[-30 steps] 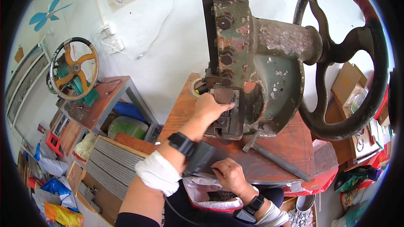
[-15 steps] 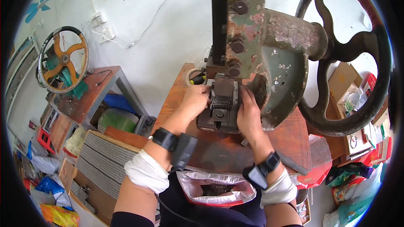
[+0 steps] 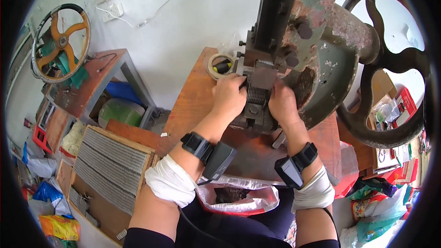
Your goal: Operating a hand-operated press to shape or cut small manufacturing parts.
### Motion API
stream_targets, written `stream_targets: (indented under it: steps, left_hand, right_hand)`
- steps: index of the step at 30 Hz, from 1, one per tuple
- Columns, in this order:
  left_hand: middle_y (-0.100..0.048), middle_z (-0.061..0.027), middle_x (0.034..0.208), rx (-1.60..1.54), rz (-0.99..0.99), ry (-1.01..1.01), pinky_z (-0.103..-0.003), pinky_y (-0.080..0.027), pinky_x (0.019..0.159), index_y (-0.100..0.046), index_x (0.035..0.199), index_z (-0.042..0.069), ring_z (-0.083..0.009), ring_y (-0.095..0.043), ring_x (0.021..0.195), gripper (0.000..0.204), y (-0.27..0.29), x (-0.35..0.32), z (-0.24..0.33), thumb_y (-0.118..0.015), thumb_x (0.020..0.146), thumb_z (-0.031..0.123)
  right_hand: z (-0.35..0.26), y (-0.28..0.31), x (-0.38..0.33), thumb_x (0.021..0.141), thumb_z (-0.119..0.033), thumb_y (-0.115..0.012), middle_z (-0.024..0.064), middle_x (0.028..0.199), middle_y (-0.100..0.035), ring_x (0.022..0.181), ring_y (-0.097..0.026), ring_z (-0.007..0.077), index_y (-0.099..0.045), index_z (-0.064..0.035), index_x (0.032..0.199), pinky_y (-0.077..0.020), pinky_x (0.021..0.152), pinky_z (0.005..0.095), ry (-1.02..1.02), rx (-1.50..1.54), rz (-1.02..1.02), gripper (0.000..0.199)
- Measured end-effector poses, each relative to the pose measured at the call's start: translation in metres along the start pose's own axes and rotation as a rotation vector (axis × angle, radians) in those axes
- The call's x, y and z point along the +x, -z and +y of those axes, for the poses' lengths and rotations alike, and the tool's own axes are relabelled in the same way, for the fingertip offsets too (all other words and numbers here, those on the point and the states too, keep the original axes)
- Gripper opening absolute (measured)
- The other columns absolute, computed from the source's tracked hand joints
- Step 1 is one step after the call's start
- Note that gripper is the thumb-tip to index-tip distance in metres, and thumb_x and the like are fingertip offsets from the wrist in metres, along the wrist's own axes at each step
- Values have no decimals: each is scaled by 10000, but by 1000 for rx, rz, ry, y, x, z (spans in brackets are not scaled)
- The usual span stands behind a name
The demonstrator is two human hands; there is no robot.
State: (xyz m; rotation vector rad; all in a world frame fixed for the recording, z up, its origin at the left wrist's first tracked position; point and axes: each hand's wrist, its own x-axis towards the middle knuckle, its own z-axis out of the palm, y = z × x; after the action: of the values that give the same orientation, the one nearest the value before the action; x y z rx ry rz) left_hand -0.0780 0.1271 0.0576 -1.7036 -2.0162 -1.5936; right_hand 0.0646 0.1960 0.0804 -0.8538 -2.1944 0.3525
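A ridged grey metal piece (image 3: 258, 94) lies in the steel fixture (image 3: 253, 110) under the ram of a hand press (image 3: 317, 30). From the left, my left hand (image 3: 230, 95) has its fingers curled in at one end of the ridged piece. My right hand (image 3: 283, 102) closes on the other end, thumb and fingers bent inward. Both sets of fingertips are partly hidden by the fixture and a small metal block (image 3: 265, 76) just above the ridged piece. A bolt head shows on the front of the fixture.
The press's large handwheel (image 3: 390, 64) stands at right. A tape roll (image 3: 220, 65) lies on the wooden table (image 3: 188, 105) behind my left hand. An open silver-lined bag (image 3: 271, 197) is at my lap. Rows of ridged strips fill a wooden crate (image 3: 149, 149) at lower left.
The view has shifted, so the press appears farther right and tilted. Both hands remain at the fixture, reaching a little farther in along the ridged piece.
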Motion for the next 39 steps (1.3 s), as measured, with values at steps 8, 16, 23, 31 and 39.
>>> stream_targets:
  steps: [8,16,23,31,39]
  left_hand:
    - [-618,-150,927,-260,-4,158,-379,-462,768,-640,938,-1,-340,-585,876,199,4,-3,-3,-572,757,46]
    - [-613,-150,817,-162,132,-134,-401,-466,695,-643,846,-5,-347,-583,771,138,-1,-6,-4,-574,734,37]
    - [-625,-142,943,-315,45,58,-334,-461,782,-627,954,-28,-312,-589,892,206,2,-7,-9,-577,764,34]
    - [-562,-37,1083,21,-25,90,-472,-325,841,-589,1072,87,-265,-457,1070,315,5,-16,4,-579,757,112]
    - [-543,-27,1133,-24,-247,130,-599,-280,886,-556,1128,98,-265,-435,1125,337,13,-15,5,-528,792,103]
  right_hand:
    - [-7,20,-37,721,-112,-677,200,1002,-598,925,-595,326,-561,4,1102,-474,795,374,0,252,50,415]
    - [-9,11,-28,575,-234,-797,198,1182,-520,1069,-514,354,-522,25,1150,-424,916,391,-109,192,30,689]
    - [-22,-9,-16,564,-331,-792,219,1226,-471,1150,-435,366,-500,23,1169,-394,942,414,-182,16,58,759]
    - [-15,9,-35,614,-241,-786,202,1241,-469,1112,-493,324,-505,53,1163,-396,944,376,-101,210,11,683]
    - [-15,16,-42,696,-179,-733,170,1221,-487,1057,-536,274,-509,54,1157,-458,852,340,-126,338,-18,563]
